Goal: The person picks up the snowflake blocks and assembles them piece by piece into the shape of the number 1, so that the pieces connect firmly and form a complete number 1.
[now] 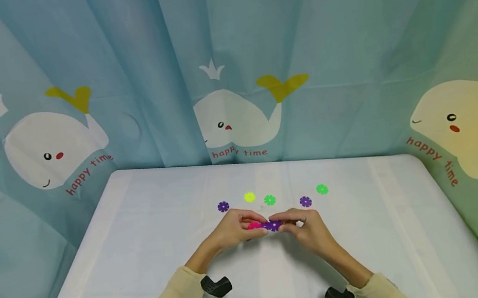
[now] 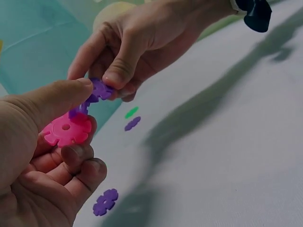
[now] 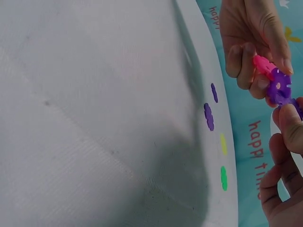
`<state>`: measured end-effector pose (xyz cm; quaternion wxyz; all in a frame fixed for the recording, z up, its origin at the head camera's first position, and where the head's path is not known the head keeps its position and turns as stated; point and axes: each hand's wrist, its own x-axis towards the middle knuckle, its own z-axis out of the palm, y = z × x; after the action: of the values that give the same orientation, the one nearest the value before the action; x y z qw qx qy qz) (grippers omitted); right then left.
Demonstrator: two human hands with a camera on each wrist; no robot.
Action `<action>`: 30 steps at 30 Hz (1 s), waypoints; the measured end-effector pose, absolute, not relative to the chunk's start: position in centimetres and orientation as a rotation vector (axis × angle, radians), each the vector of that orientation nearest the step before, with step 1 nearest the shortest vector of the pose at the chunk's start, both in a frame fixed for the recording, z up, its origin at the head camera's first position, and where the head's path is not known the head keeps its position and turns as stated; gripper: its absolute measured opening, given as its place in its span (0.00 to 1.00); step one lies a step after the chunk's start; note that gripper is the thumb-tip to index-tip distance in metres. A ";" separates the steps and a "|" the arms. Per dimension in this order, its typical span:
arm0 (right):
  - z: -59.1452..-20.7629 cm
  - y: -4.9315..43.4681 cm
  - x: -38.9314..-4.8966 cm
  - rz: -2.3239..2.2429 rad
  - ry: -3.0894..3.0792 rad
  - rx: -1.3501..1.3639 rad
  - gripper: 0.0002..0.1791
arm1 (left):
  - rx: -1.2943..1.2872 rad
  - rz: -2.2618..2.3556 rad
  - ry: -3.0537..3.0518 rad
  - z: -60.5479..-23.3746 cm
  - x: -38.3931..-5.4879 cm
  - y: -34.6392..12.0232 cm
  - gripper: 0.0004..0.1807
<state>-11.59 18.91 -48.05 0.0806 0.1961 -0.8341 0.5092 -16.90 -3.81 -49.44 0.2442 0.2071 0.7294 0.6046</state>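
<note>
A small chain of slotted, flower-shaped plastic discs is held between both hands above the table. My left hand [image 1: 235,229] pinches its pink disc [image 2: 66,130] between thumb and fingers. A purple disc [image 3: 280,86] stands at an angle to the pink one, its edge meeting it. Another purple disc [image 2: 101,90] sits at the chain's other end, where my right hand [image 1: 307,226] grips it with thumb and fingertips. Fingers cover parts of the discs, so how far the slots sit into each other cannot be told.
Beyond the hands, loose discs lie on the white-covered table [image 1: 148,226]: a dark purple one [image 1: 223,206], a yellow one [image 1: 250,197], a green one [image 1: 270,200], a lighter purple one [image 1: 306,201] and another green one [image 1: 322,189]. A whale-print curtain [image 1: 344,101] hangs behind.
</note>
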 end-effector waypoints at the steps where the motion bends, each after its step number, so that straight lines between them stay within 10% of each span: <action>1: -48.5 19.0 -11.8 1.519 -2.490 0.586 0.14 | 0.564 1.657 1.985 -49.4 -16.9 -3.8 0.12; 30: -49.9 19.9 -12.4 1.516 -2.497 0.599 0.15 | 0.493 1.661 2.001 -49.6 -16.8 -3.8 0.12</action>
<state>-12.36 19.92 -49.93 0.0796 0.2001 -0.8347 0.5068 -16.83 -3.81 -49.59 0.2447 0.1807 0.7329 0.6085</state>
